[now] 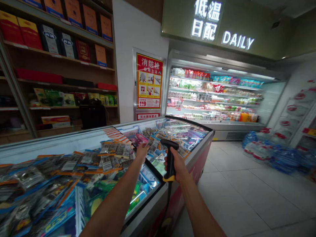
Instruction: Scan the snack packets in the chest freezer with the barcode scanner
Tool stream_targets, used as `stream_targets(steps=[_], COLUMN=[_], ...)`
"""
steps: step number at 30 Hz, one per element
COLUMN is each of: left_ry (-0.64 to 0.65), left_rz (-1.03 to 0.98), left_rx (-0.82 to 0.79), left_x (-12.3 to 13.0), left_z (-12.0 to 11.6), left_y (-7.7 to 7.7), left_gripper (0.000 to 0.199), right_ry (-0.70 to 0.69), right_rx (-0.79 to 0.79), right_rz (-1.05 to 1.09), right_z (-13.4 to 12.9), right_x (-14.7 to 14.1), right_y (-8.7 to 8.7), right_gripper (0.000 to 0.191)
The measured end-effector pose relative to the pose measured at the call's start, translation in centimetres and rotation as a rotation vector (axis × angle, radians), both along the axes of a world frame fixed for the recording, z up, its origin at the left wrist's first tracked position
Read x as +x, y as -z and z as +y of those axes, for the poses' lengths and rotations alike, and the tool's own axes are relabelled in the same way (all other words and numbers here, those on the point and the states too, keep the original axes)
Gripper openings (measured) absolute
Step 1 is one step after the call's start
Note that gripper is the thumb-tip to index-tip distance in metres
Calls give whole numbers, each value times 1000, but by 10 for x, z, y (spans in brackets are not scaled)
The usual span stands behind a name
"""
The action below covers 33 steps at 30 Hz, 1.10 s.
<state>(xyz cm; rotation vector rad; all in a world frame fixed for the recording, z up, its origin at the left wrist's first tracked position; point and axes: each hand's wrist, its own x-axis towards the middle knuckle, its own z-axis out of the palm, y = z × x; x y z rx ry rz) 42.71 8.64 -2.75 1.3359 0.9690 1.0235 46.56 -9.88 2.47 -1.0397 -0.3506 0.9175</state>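
Observation:
My right hand (175,163) is wrapped round the handle of a black barcode scanner (170,159) with a yellow-trimmed base. Its head points left, and a dark cable (167,204) hangs from the base. My left hand (141,153) reaches over the chest freezer (201,144), fingers pinched at the near edge of a small packet (153,144). The fingertips are small and partly hidden. Beneath and around both hands lie many plastic packets (113,154) with orange and blue edges. Green bags (106,186) show lower in the freezer.
A black frame bar (154,171) crosses the freezer between my arms. Shelves with boxed goods (74,49) stand at the left. A lit, open chiller (214,95) is at the back. Bottled-water packs (286,158) sit on the tiled floor (234,184) at the right.

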Motion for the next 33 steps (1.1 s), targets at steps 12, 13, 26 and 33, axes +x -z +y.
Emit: stream_targets(steps=[12, 13, 26, 33], left_ry=[-22, -21, -54, -65], left_rz=[-369, -397, -539, -503], left_rx=[-257, -265, -259, -152], left_x=[-2, -2, -4, -5], left_z=[4, 4, 11, 16], left_y=[-9, -10, -18, -14], left_gripper=[11, 11, 13, 9], right_ry=[-41, -42, -80, -99], right_rx=[-22, -30, -50, -67], right_rz=[-54, -64, -98, -114], right_z=[-2, -2, 3, -1], right_x=[-11, -12, -21, -25], right_y=[5, 7, 5, 7], right_gripper=[35, 36, 36, 38])
